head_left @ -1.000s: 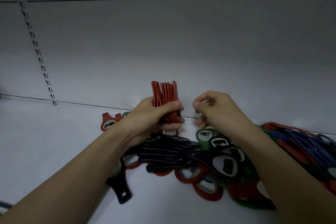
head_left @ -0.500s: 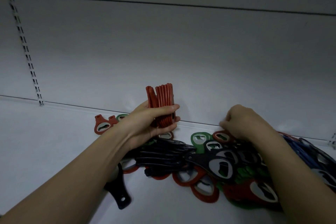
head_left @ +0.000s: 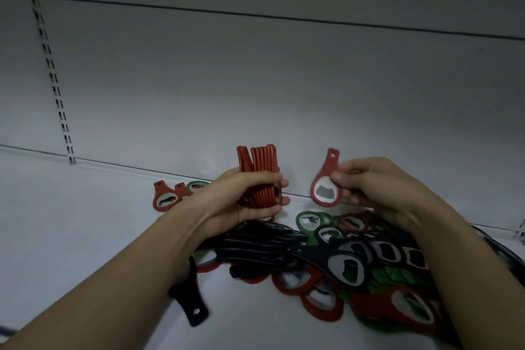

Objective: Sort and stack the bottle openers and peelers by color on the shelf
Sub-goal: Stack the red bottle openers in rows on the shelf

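My left hand [head_left: 241, 196] grips an upright stack of red bottle openers [head_left: 260, 167] above the white shelf [head_left: 85, 236]. My right hand [head_left: 375, 187] pinches a single red bottle opener [head_left: 326, 182], handle up, held just right of the stack and apart from it. Below both hands lies a mixed pile of openers [head_left: 341, 264] in black, red and green, with a fanned bunch of black ones [head_left: 255, 247] at its left. Two red openers [head_left: 164, 196] and a green one [head_left: 197, 185] lie by the back wall, left of my left hand.
A lone black opener [head_left: 190, 304] lies under my left forearm. The shelf's back wall [head_left: 255, 79] rises right behind the hands, with a slotted upright [head_left: 51, 71] at the left. More dark items lie at the far right edge [head_left: 500, 253].
My right hand dipped into the pile at the right, took one red opener and lifted it up beside the stack. My left hand stayed in place with the stack.
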Demonstrator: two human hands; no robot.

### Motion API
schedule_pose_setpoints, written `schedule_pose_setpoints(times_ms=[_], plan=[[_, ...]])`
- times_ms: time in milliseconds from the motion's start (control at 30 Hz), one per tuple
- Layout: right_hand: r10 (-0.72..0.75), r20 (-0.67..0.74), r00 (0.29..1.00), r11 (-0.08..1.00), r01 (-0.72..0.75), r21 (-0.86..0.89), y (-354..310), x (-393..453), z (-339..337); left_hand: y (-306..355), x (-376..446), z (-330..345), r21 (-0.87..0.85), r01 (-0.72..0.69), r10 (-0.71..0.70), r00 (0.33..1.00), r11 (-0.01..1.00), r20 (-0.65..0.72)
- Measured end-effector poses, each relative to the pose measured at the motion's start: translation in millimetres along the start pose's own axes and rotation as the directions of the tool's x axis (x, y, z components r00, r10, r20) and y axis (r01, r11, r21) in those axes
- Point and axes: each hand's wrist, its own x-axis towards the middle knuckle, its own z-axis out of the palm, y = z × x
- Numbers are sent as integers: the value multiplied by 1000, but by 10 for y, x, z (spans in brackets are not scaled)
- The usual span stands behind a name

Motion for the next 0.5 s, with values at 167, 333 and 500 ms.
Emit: schedule_pose_setpoints(times_ms=[167,333,500], plan=[[-170,100,980,976,154,157,-100,-92,373,-28,-26,48,-44,17,-13,996,999,90],[-267,-86,960,961,260,-91,-57,-83,530,-40,-58,71,-72,-2,13,988,997,154],[-130,-63,989,844,77,-531,-13,-56,136,-41,-24,71,-151,-28,37,998,988,57]])
